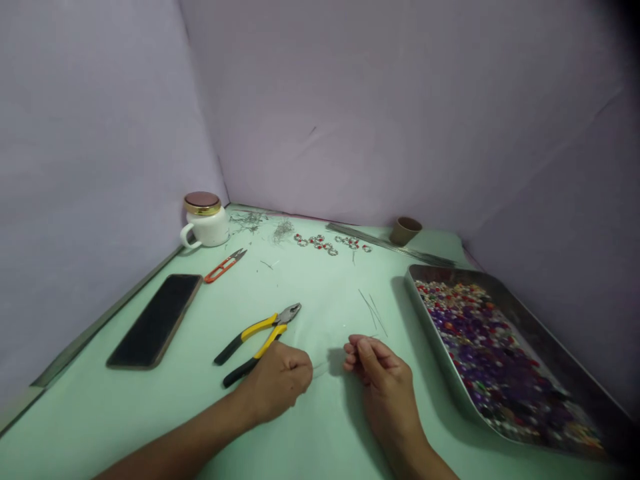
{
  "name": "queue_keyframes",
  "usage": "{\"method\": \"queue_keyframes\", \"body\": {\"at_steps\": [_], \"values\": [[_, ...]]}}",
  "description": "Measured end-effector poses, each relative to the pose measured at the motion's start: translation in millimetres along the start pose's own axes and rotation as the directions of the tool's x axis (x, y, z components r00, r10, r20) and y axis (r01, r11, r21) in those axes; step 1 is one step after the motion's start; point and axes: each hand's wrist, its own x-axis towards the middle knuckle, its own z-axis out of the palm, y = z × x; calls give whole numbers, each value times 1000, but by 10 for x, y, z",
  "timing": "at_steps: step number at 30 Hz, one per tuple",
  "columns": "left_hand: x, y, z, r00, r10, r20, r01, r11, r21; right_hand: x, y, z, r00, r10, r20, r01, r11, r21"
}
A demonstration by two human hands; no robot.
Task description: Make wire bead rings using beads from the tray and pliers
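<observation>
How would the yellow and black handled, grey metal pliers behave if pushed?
The pliers would probably slide rather than roll, since they lie flat. Their metal head suggests some weight for their size; the spread handles might pivot.

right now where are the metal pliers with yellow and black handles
In the head view, the pliers lie left of centre on the pale green tabletop, just beyond the left hand, right of the black rectangular phone.

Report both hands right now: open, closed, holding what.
Left hand: closed, apparently on a thin wire.
Right hand: closed in a pinch; whether it holds anything cannot be told.
</observation>
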Motion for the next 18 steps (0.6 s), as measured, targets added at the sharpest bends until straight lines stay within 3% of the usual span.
{"method": "queue_keyframes", "body": {"at_steps": [6,9,10,12,14,15,16,18], "values": [[-22,15,17,1000,-17,6,17,1000,-11,-1,-27,41,1000,-8,-4,8,996,84],[-61,17,37,991,120,-58,-115,991,73,45,-58,32,999,-38,-23,42,987,156],[-81,24,33,967,226,-117,-207,966,154,66,-68,23,998,-54,-41,60,982,179],[-121,47,3,844,478,-244,-362,842,401,110,-86,2,995,-75,-73,89,972,216],[-147,70,-55,701,648,-298,-348,676,650,146,-98,-14,993,-78,-85,96,966,238],[-148,77,-91,676,674,-299,-286,614,736,159,-101,-18,994,-75,-84,94,964,248],[-140,79,-127,684,668,-293,-213,567,795,170,-101,-20,994,-72,-80,91,962,257],[-97,67,-199,758,588,-282,-85,519,851,182,-92,-21,995,-64,-77,84,957,279]]}}
